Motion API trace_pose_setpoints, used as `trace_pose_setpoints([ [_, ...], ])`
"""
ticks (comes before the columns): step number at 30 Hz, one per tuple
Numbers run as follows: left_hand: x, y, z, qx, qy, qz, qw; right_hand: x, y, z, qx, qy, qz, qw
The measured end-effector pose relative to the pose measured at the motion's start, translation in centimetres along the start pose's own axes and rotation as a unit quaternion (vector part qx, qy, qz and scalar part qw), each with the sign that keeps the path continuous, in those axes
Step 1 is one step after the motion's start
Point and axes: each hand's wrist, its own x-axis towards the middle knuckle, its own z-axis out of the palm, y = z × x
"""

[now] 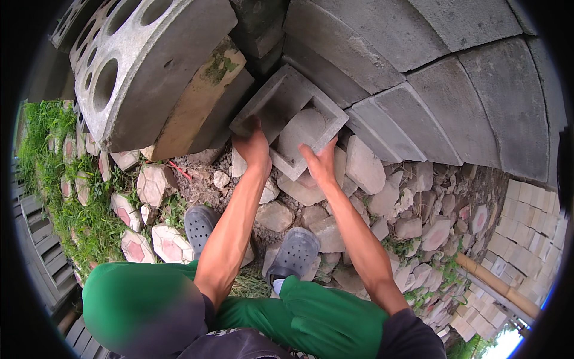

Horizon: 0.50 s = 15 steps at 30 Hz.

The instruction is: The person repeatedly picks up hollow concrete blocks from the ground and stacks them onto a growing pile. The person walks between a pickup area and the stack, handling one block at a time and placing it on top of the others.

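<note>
A grey hollow concrete block (pixel 305 128) is tilted between my two hands, its open cavities facing up toward me. My left hand (pixel 252 148) grips the lower left wall, with the fingertips partly hidden in the shadowed cavity. On the near right side, my right hand (pixel 320 163) is closed around the block's edge, its thumb over the rim and the other fingers hidden behind. The block's far corner sits close against the stacked concrete blocks (pixel 439 110). Below it lie a pale paving stone (pixel 305 188) and other rubble.
At the left stands a big slab with round holes (pixel 128 42), beside a yellowish mossy block (pixel 200 99). Loose stones (pixel 365 167) cover the ground around my grey clogs (pixel 296 251). Grass (pixel 75 221) grows at the left. A bamboo pole (pixel 496 286) and pale stacked bricks (pixel 526 221) are at right.
</note>
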Motion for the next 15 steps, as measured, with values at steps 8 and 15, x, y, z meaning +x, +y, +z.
trace_pose_setpoints([
  [8, 0.0, 0.8, 1.0, -0.024, 0.007, -0.036, 0.999, 1.6, -0.8, -1.2, 0.009, -0.045, 0.028, 0.999],
  [15, -0.5, 1.1, 1.3, -0.008, 0.010, -0.044, 0.999, 1.7, -0.9, -1.7, -0.084, -0.037, 0.054, 0.994],
])
